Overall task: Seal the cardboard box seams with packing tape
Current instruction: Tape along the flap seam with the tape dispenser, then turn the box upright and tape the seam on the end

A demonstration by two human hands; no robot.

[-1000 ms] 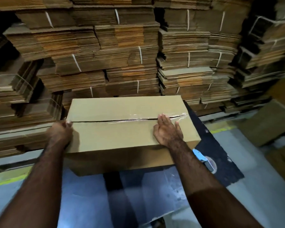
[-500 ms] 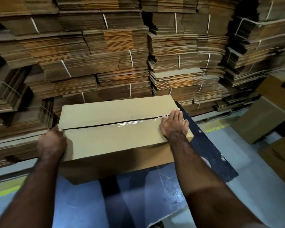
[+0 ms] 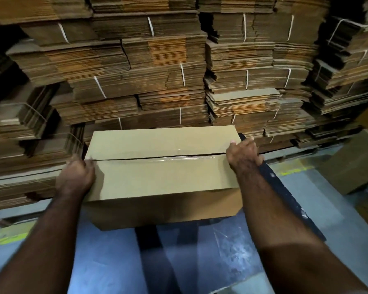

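A closed brown cardboard box (image 3: 157, 181) lies on a dark table (image 3: 285, 198) in front of me. Its top seam runs left to right, and a strip of clear packing tape (image 3: 179, 159) covers it. My left hand (image 3: 75, 177) grips the box's left end at the seam. My right hand (image 3: 243, 154) curls over the right end of the box, fingers pressed down past the edge where the tape ends. No tape dispenser shows.
Tall stacks of flat, strapped cardboard (image 3: 157, 71) fill the wall behind the box. Assembled boxes (image 3: 353, 162) stand on the grey floor at right. A shiny blue-grey sheet (image 3: 115, 262) covers the near part of the table.
My right hand has slid right along the taped seam, from the top of the box to its right end. The left hand stays at the left end.
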